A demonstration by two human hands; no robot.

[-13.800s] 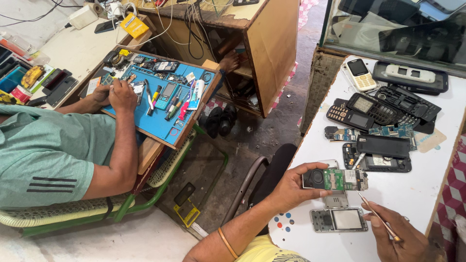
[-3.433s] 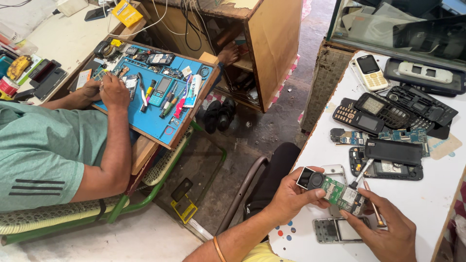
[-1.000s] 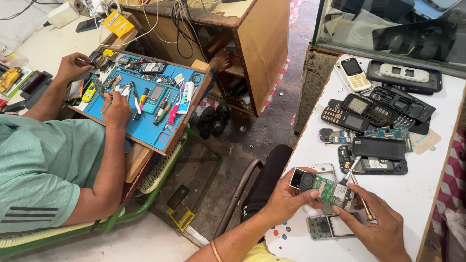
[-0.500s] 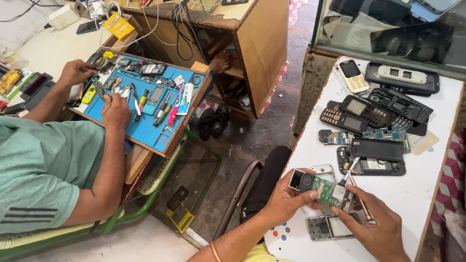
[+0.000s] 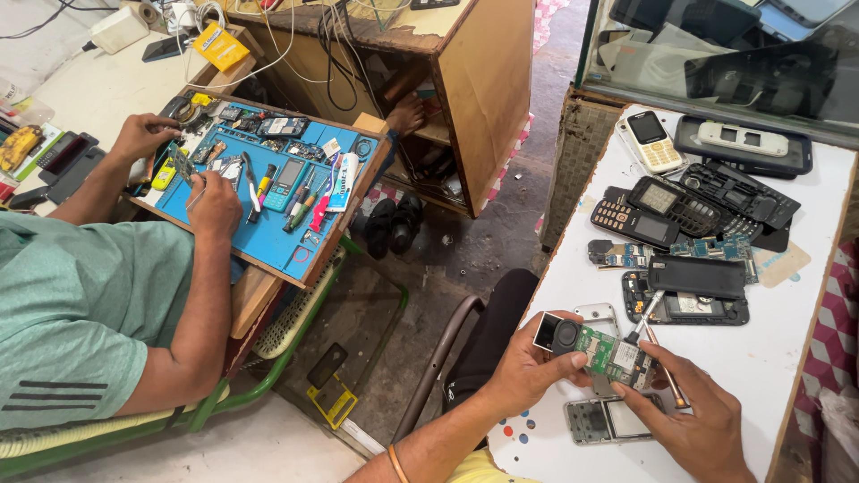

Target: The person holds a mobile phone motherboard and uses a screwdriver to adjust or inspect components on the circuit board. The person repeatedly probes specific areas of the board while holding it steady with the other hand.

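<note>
A small mobile-phone repair shop, crowded and open to a bare concrete floor (image 5: pixel 501 241). At four o'clock, a white desk (image 5: pixel 787 358) strewn with opened keypad phones (image 5: pixel 637 217), loose back covers (image 5: pixel 741 192) and bare circuit boards (image 5: pixel 613 353). At ten o'clock, a second workplace: a blue repair mat (image 5: pixel 268 228) loaded with screwdrivers, tweezers and handsets, worked over by a co-worker in a green shirt (image 5: pixel 80 313). At twelve o'clock, a worn wooden cabinet (image 5: pixel 488 98) draped with cables. At two o'clock, a glass display case (image 5: pixel 716 54).
</note>
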